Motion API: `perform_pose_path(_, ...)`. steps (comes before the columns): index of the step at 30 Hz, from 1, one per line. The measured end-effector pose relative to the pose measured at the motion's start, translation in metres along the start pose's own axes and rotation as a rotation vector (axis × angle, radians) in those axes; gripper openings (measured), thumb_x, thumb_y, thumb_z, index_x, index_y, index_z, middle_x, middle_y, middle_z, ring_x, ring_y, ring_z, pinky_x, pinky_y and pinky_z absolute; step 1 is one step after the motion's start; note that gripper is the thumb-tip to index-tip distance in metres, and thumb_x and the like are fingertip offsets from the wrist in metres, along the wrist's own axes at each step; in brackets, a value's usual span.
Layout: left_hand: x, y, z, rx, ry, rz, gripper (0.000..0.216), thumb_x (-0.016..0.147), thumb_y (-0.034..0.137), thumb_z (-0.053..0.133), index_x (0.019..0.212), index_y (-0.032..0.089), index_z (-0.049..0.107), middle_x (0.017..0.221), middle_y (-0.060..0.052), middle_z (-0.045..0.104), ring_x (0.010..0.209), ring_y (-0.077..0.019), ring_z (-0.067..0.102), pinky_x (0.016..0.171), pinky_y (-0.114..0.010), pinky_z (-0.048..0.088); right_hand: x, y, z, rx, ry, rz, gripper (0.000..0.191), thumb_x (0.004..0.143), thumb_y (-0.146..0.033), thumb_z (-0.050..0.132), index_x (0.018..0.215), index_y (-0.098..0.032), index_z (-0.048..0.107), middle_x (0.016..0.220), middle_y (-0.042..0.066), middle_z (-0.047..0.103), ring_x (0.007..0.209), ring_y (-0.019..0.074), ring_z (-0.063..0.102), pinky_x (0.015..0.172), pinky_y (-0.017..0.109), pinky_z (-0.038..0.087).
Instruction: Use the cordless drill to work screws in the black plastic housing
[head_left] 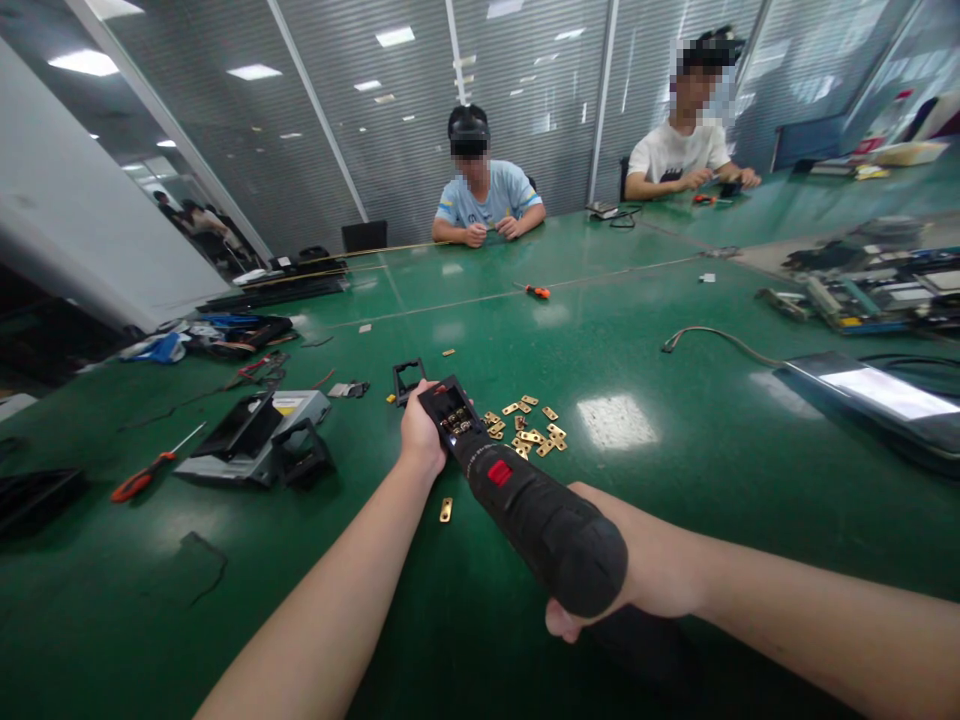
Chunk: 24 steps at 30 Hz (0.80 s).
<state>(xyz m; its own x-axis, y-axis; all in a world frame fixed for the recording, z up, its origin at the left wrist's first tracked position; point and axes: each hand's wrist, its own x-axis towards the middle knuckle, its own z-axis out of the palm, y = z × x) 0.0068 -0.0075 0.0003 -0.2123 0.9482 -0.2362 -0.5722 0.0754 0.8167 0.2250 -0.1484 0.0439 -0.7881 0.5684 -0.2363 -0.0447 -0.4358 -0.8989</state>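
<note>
My right hand (637, 575) is wrapped round the butt of a black electric screwdriver (536, 515) with a red switch; its tip points into a small black housing (450, 410). My left hand (420, 430) grips that housing from the left side, holding it on the green table (675, 480). Several small brass plates (532, 425) lie scattered just right of the housing, and a single brass plate (445, 510) lies beneath my left wrist.
A black frame part (407, 380) lies behind my left hand. A dismantled grey device (251, 440) and a red-handled screwdriver (150, 468) are at left. A flat silver unit (874, 390) with cable sits right. Two people sit working at the table's far side.
</note>
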Motion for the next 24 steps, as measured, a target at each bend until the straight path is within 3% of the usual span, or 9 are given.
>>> perform_pose_path(24,-0.0012,0.0021,0.0026,-0.009,0.002,-0.015,0.024,0.092,0.043,0.057,0.092,0.019,0.063,0.073,-0.004,0.071,0.063,-0.0238,0.072,0.064,-0.035,0.058,0.0019,0.0052,-0.0036,-0.025,-0.003,-0.018,0.042,0.049,-0.025,0.103,0.071,-0.013,0.069,0.066,0.0,0.073,0.061,0.0149,0.069,0.057,0.022,0.059)
